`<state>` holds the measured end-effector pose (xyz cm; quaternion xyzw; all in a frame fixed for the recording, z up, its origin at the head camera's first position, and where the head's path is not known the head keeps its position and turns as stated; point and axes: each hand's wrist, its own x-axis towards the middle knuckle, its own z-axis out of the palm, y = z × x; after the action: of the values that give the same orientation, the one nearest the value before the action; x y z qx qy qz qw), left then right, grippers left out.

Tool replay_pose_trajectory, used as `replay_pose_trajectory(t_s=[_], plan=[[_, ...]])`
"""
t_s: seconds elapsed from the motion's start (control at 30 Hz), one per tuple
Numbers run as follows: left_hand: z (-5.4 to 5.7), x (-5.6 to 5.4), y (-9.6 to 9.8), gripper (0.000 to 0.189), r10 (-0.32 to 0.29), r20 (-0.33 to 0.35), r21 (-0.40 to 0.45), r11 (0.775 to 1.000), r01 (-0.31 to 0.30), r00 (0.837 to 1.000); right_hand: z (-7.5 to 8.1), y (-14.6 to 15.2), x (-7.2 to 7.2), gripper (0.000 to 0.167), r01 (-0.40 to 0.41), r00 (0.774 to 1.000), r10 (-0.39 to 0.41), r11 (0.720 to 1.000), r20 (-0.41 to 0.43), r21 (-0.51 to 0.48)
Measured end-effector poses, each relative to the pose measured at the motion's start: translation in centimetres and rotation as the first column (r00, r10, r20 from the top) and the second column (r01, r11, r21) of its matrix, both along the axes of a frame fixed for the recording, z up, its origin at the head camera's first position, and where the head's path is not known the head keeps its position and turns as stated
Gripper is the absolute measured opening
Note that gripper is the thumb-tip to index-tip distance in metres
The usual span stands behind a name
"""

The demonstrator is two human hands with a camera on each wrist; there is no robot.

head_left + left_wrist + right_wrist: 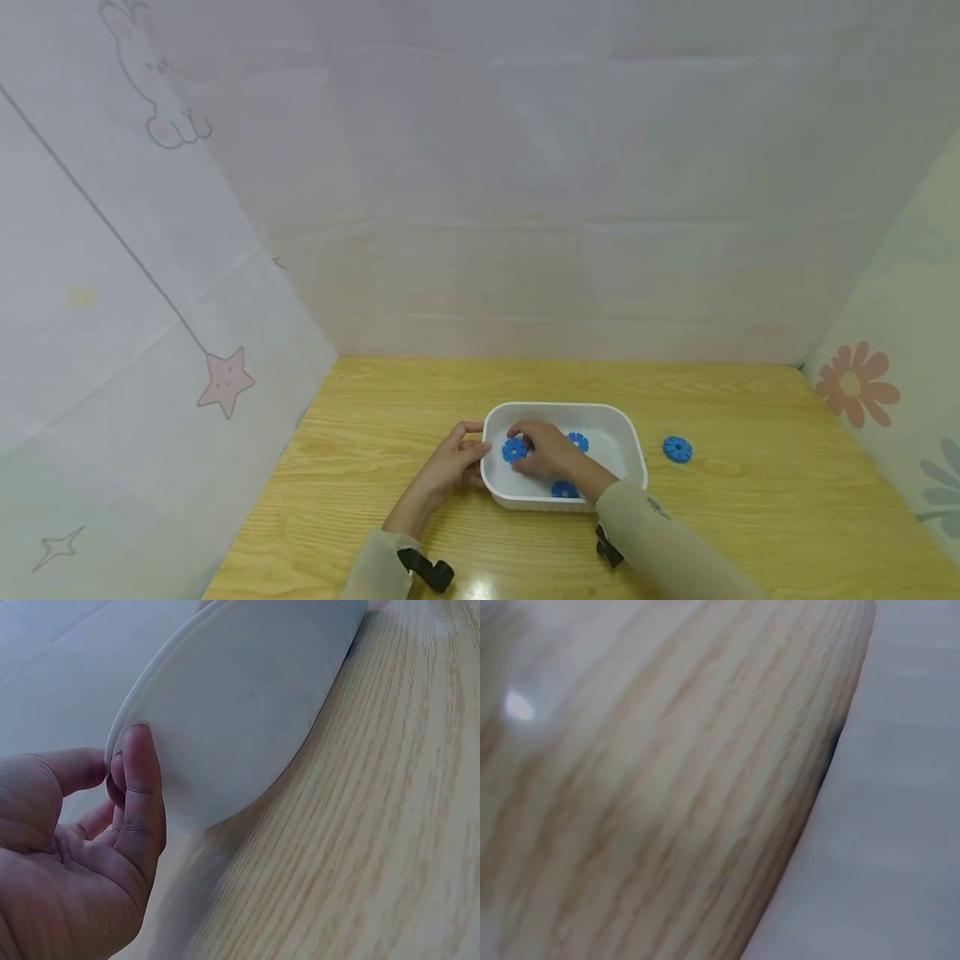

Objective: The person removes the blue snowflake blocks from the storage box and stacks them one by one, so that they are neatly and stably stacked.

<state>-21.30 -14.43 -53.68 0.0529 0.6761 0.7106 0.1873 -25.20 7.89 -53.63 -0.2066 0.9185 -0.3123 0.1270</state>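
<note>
A white plastic bin (621, 454) stands on the table with several blue notched discs inside. My left hand (450, 460) holds the bin's left end, its thumb and fingers pinching the rim (124, 712) in the left wrist view. Reaching into the bin, my right hand (551, 450) has its finger and thumb at opposite edges of a blue notched disc (513, 451) near the left end. Two more discs lie beside it: one behind the hand (577, 442) and another near the front wall (564, 489). The right wrist view does not show the right hand.
To the right of the bin, a blue notched disc (677, 449), seemingly stacked on another, lies on the wooden table (360, 417). Printed cloth walls (480, 208) rise behind the table and on both sides.
</note>
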Motion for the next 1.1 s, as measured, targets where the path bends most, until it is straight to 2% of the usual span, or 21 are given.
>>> replay_pose_trajectory(t_s=[0.5,0.7,1.1], plan=[[0.0,0.1,0.1,0.049,-0.003,0.007,-0.005,1.000,0.003,1.000,0.1,0.2,0.1,0.044,-0.022,1.000,0.022,1.000,-0.019,0.000],[0.0,0.0,0.2,0.048,0.015,0.002,-0.005,1.000,-0.015,1.000,0.1,0.2,0.0,0.042,-0.016,0.999,0.016,1.000,-0.033,-0.008],[0.1,0.1,0.2,0.048,0.035,0.007,0.002,0.999,-0.035,0.999,1.5,0.9,0.3,0.042,0.019,0.995,-0.028,0.995,-0.094,-0.099]])
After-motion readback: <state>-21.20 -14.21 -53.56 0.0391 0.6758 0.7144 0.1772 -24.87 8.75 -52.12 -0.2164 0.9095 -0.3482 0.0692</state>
